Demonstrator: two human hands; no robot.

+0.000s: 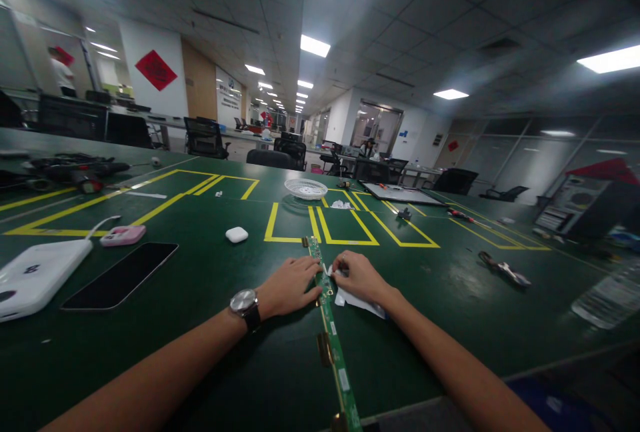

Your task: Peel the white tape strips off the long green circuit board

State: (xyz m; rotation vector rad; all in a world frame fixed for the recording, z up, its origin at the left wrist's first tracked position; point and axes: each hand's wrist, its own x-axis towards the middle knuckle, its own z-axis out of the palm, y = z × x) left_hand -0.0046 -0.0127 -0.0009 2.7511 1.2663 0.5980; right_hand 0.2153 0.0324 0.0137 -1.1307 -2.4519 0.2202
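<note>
A long, narrow green circuit board (333,339) with gold-coloured flex tabs along its left edge lies on the table, running away from me. My left hand (293,282), wearing a watch (245,302) at the wrist, rests with fingers stretched and thumb apart, their tips touching the board's upper part. On the board's other side, my right hand (357,275) is closed in a pinch on a small white tissue-like piece at the board's edge. Beneath that hand lies a white sheet (363,303), partly hidden by the palm and wrist.
To the left lie a phone (123,277), a white power bank (43,279), a pink case (123,235) and a white earbud case (237,235). A white basket (306,189) stands ahead. Pliers (504,269) and a clear bottle (607,295) are at right. Yellow tape marks the green table.
</note>
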